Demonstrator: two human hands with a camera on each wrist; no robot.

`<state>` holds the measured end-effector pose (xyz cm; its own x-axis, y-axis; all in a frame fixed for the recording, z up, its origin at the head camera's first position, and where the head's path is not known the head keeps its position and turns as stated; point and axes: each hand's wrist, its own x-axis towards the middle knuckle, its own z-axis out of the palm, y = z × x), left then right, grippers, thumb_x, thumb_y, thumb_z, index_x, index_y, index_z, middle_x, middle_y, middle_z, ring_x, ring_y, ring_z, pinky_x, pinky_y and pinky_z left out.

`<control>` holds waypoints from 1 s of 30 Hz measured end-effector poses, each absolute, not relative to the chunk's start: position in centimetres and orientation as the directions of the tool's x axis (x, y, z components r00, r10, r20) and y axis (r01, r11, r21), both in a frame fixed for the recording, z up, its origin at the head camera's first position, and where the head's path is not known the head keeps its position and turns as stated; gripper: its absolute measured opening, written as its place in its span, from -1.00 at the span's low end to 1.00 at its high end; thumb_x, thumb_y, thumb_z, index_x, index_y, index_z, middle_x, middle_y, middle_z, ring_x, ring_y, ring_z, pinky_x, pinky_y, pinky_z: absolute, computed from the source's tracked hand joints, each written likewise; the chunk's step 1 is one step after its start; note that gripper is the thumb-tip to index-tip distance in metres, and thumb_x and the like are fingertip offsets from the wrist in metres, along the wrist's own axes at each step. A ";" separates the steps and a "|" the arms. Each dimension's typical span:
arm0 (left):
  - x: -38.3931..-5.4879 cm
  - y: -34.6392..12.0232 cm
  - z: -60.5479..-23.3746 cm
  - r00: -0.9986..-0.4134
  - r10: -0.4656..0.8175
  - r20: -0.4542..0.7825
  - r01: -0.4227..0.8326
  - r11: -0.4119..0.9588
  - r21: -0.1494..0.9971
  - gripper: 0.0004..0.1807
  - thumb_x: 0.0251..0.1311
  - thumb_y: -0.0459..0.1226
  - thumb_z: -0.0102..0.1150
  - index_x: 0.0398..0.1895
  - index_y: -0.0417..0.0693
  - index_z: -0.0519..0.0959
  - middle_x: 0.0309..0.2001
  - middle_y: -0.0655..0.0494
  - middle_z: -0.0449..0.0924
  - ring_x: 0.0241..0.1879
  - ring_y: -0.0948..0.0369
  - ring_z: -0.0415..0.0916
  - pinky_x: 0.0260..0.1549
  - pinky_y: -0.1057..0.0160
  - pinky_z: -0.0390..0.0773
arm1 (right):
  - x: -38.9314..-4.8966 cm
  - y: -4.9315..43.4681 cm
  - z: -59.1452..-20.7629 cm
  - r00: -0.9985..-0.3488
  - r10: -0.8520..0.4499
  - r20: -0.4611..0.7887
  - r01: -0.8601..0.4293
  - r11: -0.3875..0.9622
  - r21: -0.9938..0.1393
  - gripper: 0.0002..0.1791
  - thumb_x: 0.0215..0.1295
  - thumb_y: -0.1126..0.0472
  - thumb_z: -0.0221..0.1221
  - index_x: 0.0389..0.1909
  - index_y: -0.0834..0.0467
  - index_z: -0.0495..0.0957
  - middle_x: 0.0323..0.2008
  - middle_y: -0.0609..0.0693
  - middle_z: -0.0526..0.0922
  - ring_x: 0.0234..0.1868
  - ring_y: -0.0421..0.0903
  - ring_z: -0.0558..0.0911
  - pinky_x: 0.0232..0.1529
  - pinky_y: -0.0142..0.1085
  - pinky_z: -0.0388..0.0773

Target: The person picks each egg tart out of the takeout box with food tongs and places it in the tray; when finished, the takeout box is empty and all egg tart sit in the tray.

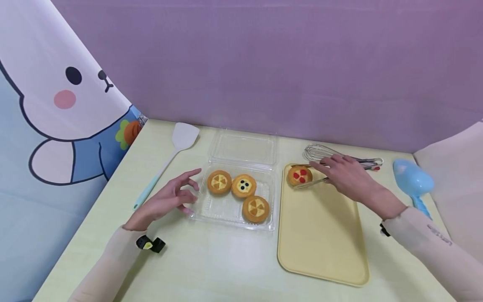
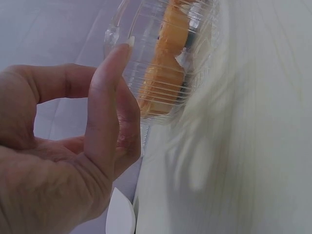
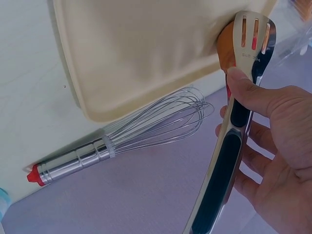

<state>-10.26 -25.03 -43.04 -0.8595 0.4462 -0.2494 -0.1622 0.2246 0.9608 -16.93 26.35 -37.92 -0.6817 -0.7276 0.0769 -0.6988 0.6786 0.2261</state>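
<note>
Metal tongs [image 3: 222,170] with dark grip panels are held in my right hand [image 1: 349,178], thumb on one arm and fingers behind the other. Their slotted tips stand on either side of a tart with red topping [image 1: 299,175], at the far left corner of the yellow tray [image 1: 320,239]. My left hand [image 1: 170,197] is beside the left edge of a clear plastic container [image 1: 222,209], fingers loosely bent and holding nothing. Its fingertips lie at the container's rim; whether they touch is hard to tell. Several tarts [image 1: 244,186] sit inside the container, whose lid [image 1: 243,147] lies folded back.
Behind the tray lies a wire whisk [image 3: 156,122] with a red handle end. A blue scoop [image 1: 413,178] is at the far right. A white turner [image 1: 185,136] with a mint handle lies left of the container. A purple curtain [image 1: 264,75] rises behind the table.
</note>
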 end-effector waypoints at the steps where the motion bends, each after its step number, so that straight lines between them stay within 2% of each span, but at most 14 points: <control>1: -10.3 -25.0 -43.0 -0.860 0.446 -0.249 -0.162 0.225 0.961 -0.15 0.42 -0.51 0.03 0.70 -0.02 -0.03 0.13 -0.18 0.31 -0.09 -0.04 0.58 -0.38 0.13 0.82 | -16.9 26.3 -37.9 -0.684 -0.726 0.074 -0.698 0.680 0.225 -0.28 0.12 0.23 0.51 0.36 0.07 0.55 0.06 0.11 0.68 0.06 0.17 0.65 -0.01 0.06 0.69; 13: -10.1 -25.0 -42.9 -0.861 0.445 -0.248 -0.166 0.216 0.962 -0.14 0.41 -0.50 0.05 0.70 -0.04 -0.03 0.13 -0.17 0.32 -0.13 0.02 0.58 -0.38 0.14 0.82 | -16.7 26.2 -37.5 -0.704 -0.710 0.038 -0.688 0.694 0.213 -0.27 0.17 0.21 0.49 0.40 0.07 0.51 0.10 0.13 0.67 0.11 0.19 0.64 0.05 0.10 0.67; 23: -10.0 -24.9 -42.9 -0.862 0.438 -0.257 -0.172 0.225 0.959 -0.15 0.40 -0.50 0.03 0.69 0.00 0.00 0.14 -0.22 0.30 -0.12 0.01 0.57 -0.39 0.17 0.82 | -16.3 26.3 -37.0 -0.705 -0.706 0.073 -0.685 0.704 0.186 -0.20 0.10 0.24 0.53 0.42 0.09 0.49 0.13 0.12 0.66 0.14 0.17 0.63 0.07 0.09 0.67; 30: -10.0 -24.9 -42.9 -0.862 0.441 -0.251 -0.168 0.220 0.961 -0.15 0.41 -0.50 0.03 0.70 -0.01 -0.01 0.15 -0.25 0.30 -0.11 0.00 0.58 -0.38 0.16 0.82 | -15.2 25.4 -35.7 -0.671 -0.734 0.105 -0.711 0.677 0.191 -0.19 0.13 0.23 0.51 0.44 0.08 0.46 0.14 0.11 0.65 0.17 0.17 0.63 0.10 0.11 0.66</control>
